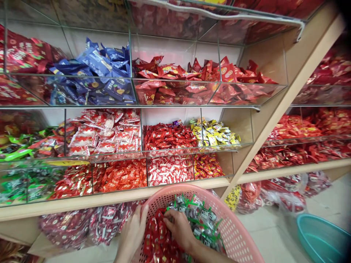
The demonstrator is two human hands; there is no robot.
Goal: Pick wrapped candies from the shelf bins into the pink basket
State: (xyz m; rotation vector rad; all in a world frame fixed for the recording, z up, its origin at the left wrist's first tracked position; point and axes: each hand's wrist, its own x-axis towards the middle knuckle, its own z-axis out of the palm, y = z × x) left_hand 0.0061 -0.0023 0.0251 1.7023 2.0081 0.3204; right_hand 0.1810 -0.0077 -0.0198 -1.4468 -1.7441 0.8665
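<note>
A pink perforated plastic basket sits low in front of me, filled with red-wrapped candies on the left and green-and-silver wrapped candies on the right. My left hand grips the basket's left rim. My right hand reaches inside, fingers curled down among the candies where red and green meet. Whether its fingers pinch any candy is hidden.
A wooden shelf unit with glass bins rises ahead: blue packets, red packets, yellow candies, red-white candies, green ones. Bagged sweets lie under the lowest shelf. A teal basin stands on the floor, right.
</note>
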